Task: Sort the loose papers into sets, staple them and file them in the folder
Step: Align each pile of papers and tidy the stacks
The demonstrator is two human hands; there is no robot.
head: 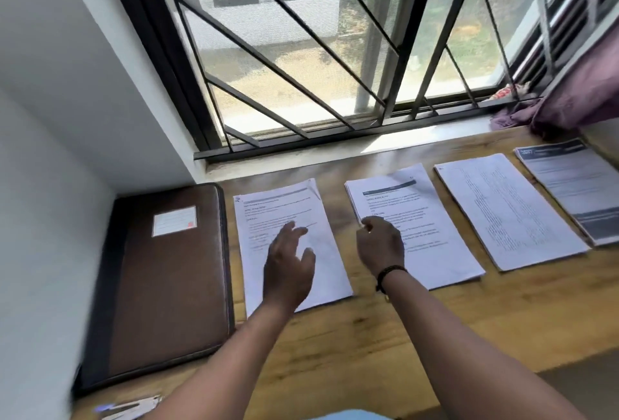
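Several paper sets lie in a row on the wooden table (351, 346). My left hand (289, 265) hovers with spread fingers over the leftmost set (264, 218), whose top right corner curls up. My right hand (380, 243) rests with loosely curled fingers on the left part of the second set (428, 218); whether it pinches a sheet is unclear. Further right lie a third white set (509, 211) and a grey-printed set (576, 191). A closed brown folder (160, 285) with a white label lies at the far left. A stapler (130, 408) shows, blurred, at the bottom left.
A barred window with a sill (335, 151) runs along the table's far edge. A white wall (50, 151) closes off the left side. Purple cloth (569, 101) hangs and bunches at the far right corner. The table's front edge is at bottom right.
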